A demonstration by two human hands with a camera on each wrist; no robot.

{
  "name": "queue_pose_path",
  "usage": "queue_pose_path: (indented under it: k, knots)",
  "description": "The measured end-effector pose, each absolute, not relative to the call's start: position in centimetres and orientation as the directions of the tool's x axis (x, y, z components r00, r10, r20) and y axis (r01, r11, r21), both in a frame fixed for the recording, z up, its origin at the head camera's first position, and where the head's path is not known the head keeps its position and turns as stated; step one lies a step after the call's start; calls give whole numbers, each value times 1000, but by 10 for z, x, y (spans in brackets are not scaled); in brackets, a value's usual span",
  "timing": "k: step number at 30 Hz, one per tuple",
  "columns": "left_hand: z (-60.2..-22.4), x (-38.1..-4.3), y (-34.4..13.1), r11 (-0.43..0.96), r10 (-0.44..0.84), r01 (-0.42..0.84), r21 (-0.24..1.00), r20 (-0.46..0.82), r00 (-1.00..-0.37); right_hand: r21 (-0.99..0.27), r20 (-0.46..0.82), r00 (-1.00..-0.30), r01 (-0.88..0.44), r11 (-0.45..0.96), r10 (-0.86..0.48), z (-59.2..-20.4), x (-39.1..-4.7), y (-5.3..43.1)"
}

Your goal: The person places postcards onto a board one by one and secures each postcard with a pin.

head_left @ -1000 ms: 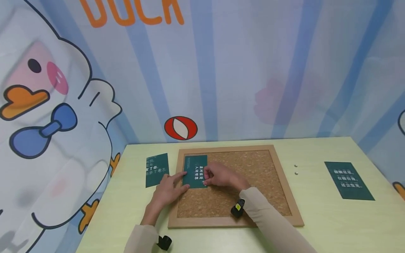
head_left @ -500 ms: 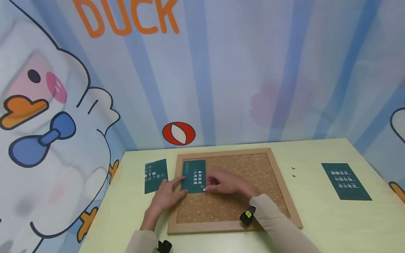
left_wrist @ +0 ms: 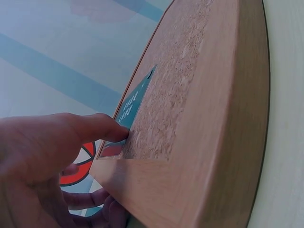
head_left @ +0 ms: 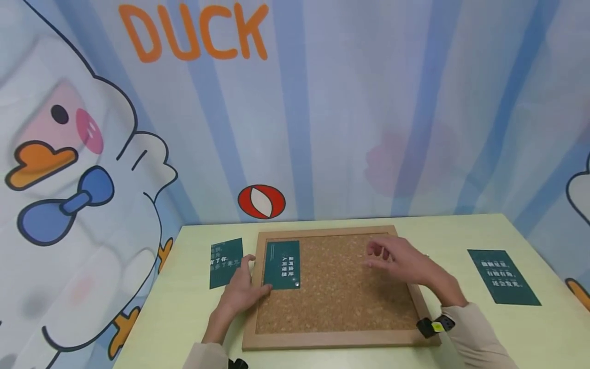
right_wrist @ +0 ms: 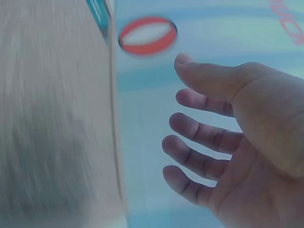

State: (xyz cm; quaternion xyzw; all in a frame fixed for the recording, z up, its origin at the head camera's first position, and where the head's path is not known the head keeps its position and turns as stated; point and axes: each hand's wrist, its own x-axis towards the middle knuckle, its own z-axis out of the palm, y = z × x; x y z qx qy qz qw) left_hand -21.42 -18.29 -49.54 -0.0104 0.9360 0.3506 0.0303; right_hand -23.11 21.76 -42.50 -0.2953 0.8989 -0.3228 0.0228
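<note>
A dark green card (head_left: 278, 261) with white characters lies on the left end of a wood-framed cork board (head_left: 336, 307). A small shiny thumbtack (head_left: 297, 284) shows at the card's lower right corner. My left hand (head_left: 239, 289) rests at the board's left side; in the left wrist view its thumb (left_wrist: 102, 126) touches the card's edge, while the other fingers sit beside the frame. Above the right part of the cork hovers my right hand (head_left: 401, 259), fingers loosely bent and nothing between them, as the right wrist view also shows.
On the pale table (head_left: 461, 338), a second green card (head_left: 226, 271) lies left of the board and a third card (head_left: 502, 277) far right. A shiny thumbtack (head_left: 427, 255) peeks out behind my right hand. A printed curtain (head_left: 341, 113) stands behind the table.
My right hand has left the card's lower right corner and moved right across the board, leaving the thumbtack there. My left index finger has come off the card; the thumb stays.
</note>
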Motion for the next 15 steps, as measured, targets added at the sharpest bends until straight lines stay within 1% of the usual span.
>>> queue_pose_path:
  k: [3, 7, 12, 15]
  knots:
    - [-496, -214, -184, 734, -29, -78, 674, -83, -996, -531, 186, -860, -494, 688, -474, -422, -223, 251]
    - [-494, -214, -184, 740, -60, -126, 661, -122, -991, -474, 218, -891, -453, 755, -398, -425, -213, 292]
    - [-493, -214, -185, 763, -72, -152, 628, -151, -986, -422, 245, -922, -381, 823, -301, -447, -205, 331]
    - [-494, -215, -185, 772, -75, -160, 616, -163, -984, -413, 243, -940, -324, 851, -240, -465, -201, 353]
